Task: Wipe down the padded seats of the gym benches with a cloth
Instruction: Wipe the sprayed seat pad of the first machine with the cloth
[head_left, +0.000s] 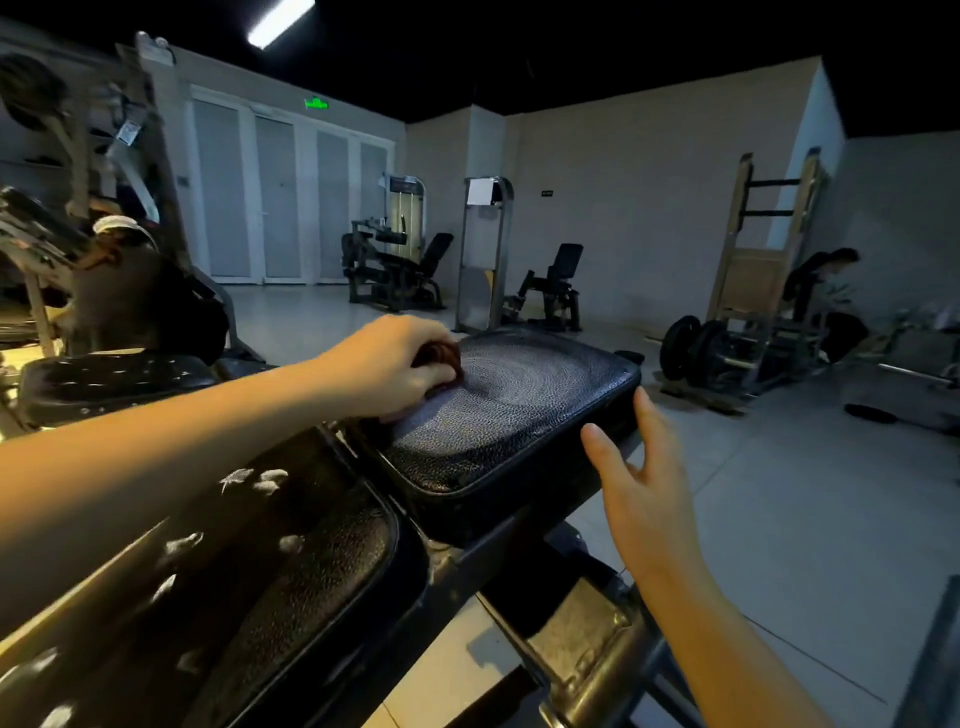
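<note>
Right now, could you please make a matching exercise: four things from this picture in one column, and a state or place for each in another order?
Column one: 1 left hand; 2 right hand; 3 cloth; 4 weight plates.
Column two: A across the room, at the right; B open, beside the seat pad; C bunched on the seat pad; D gripping the cloth.
Pairs: 1-D, 2-B, 3-C, 4-A.
</note>
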